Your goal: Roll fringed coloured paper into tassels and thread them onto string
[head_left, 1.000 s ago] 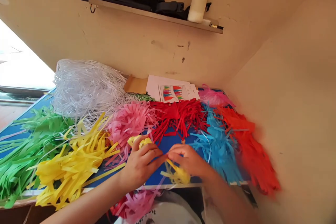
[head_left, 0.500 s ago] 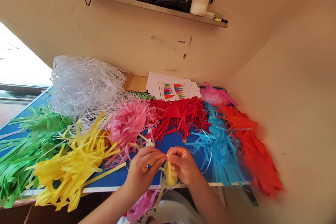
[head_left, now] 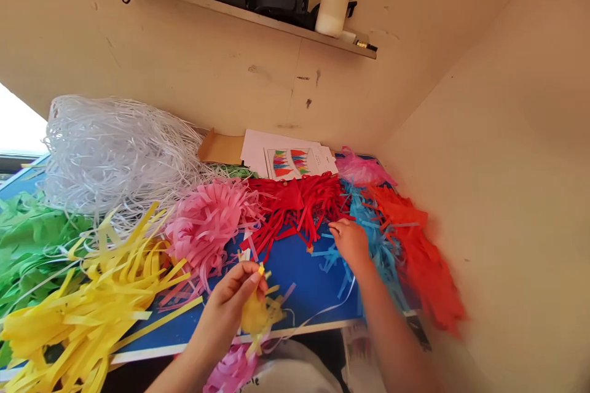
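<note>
Near the table's front edge, my left hand (head_left: 242, 288) pinches the top of a yellow paper tassel (head_left: 258, 316), whose strips hang below the fingers. My right hand (head_left: 353, 242) is away to the right, over the upper part of the blue fringed strips (head_left: 375, 221), close to the red fringe (head_left: 318, 199). Its thumb and fingers are pressed together; whatever they hold, if anything, is too small to name. A thin white ribbon (head_left: 327, 310) runs between the hanging tassel and the space under my right forearm. Pink strips (head_left: 233, 368) lie in my lap.
Along the blue table (head_left: 295, 267) lie heaps of green (head_left: 41, 233), yellow (head_left: 92, 301), pink (head_left: 207, 215) and orange (head_left: 415, 245) fringe. A big tangle of white ribbon (head_left: 115, 153) stands behind, beside a printed picture card (head_left: 299, 161). A wall shelf (head_left: 221, 6) carries a white bottle (head_left: 334, 3).
My hands were together at the yellow tassel's top. The right hand has let go and moved up and right to the blue strips; the left keeps the tassel, slightly lower and further left.
</note>
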A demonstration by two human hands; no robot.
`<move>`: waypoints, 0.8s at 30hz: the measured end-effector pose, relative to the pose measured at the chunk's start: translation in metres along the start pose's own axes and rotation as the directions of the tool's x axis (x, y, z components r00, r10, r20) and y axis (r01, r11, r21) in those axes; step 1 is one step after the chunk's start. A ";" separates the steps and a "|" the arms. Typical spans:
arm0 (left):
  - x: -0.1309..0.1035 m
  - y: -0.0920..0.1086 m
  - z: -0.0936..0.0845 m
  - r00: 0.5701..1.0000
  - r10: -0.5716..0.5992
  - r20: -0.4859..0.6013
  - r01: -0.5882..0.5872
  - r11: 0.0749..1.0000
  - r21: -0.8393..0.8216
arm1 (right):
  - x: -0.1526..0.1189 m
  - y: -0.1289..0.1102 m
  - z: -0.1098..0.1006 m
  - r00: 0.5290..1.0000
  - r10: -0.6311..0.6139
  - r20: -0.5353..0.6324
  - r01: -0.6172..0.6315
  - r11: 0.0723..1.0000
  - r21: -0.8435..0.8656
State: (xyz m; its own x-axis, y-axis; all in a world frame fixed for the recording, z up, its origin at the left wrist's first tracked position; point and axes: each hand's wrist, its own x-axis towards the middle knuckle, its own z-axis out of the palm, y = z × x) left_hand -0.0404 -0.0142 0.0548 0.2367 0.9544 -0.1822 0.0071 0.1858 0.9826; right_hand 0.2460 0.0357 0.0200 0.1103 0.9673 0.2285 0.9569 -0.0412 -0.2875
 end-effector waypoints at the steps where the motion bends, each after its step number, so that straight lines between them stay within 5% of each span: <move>1: -0.001 0.000 0.002 1.000 -0.018 0.023 0.019 0.999 -0.027 | 0.008 0.012 0.001 1.000 -0.019 0.020 0.019 0.999 -0.046; 8: -0.001 -0.012 0.013 0.995 -0.036 0.089 0.035 0.999 0.018 | 0.011 0.022 0.012 0.989 -0.117 0.089 0.129 0.981 -0.146; 13: 0.000 -0.014 0.011 0.997 -0.042 0.062 0.040 0.999 0.035 | 0.009 0.008 -0.006 0.992 -0.107 0.072 0.115 0.985 -0.125; 16: 0.000 -0.015 0.011 0.999 0.011 0.051 -0.014 0.998 0.068 | -0.012 -0.029 -0.018 0.995 -0.092 0.032 0.084 0.977 0.195; 19: -0.001 -0.015 0.011 0.990 0.140 0.016 -0.140 0.976 0.169 | -0.049 -0.077 -0.018 0.978 -0.040 0.203 -0.131 0.641 0.756; 22: -0.002 -0.013 0.007 0.959 0.285 0.002 -0.271 0.911 0.312 | -0.078 -0.110 -0.007 0.933 0.014 0.360 -0.347 0.304 0.887; 24: -0.003 -0.010 0.004 0.936 0.350 0.029 -0.334 0.862 0.381 | -0.086 -0.119 -0.002 0.932 0.052 0.358 -0.361 0.211 0.908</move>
State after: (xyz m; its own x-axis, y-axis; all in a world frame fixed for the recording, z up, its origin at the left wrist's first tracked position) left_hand -0.0369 -0.0197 0.0452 0.2526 0.9517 0.1746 0.2970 -0.2480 0.9221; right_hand 0.1232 -0.0431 0.0362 0.0563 0.9893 -0.1349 -0.0815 -0.1301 -0.9881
